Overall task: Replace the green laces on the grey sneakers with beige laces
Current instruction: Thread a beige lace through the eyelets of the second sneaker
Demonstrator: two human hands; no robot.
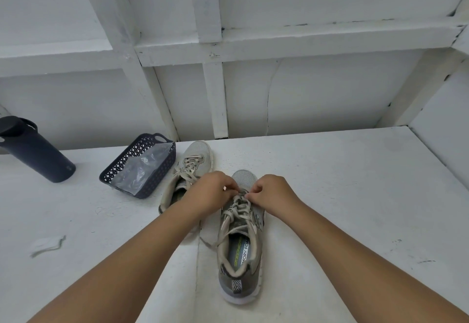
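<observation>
Currently, both of your hands work at the near sneaker (pixel 239 241), which stands on the white counter (pixel 342 195) directly in front of you, heel toward you and toe pointing away. Your left hand (pixel 210 190) has its fingers curled and pinches the beige lace (pixel 237 207) at the eyelets nearest the toe. Your right hand (pixel 270 192) mirrors it from the other side, its fingertips also pinching the lace at the same spot. The two hands nearly meet over the toe end of the lacing. The lace crosses down the tongue in several rows, and a loose end trails off the shoe's left side onto the counter.

The second sneaker (pixel 189 170) stands just to the left of the first and slightly farther away, partly hidden behind your left forearm. It carries beige laces too, and its toe points away from you.

A dark perforated basket (pixel 121 170) sits just left of the second sneaker, with a clear plastic bag (pixel 142 167) lying inside it. A dark bottle (pixel 33 148) stands near the left edge of the counter, well apart from the shoes. A small pale scrap (pixel 47 245) lies on the counter near your left arm; you cannot tell what it is.
</observation>
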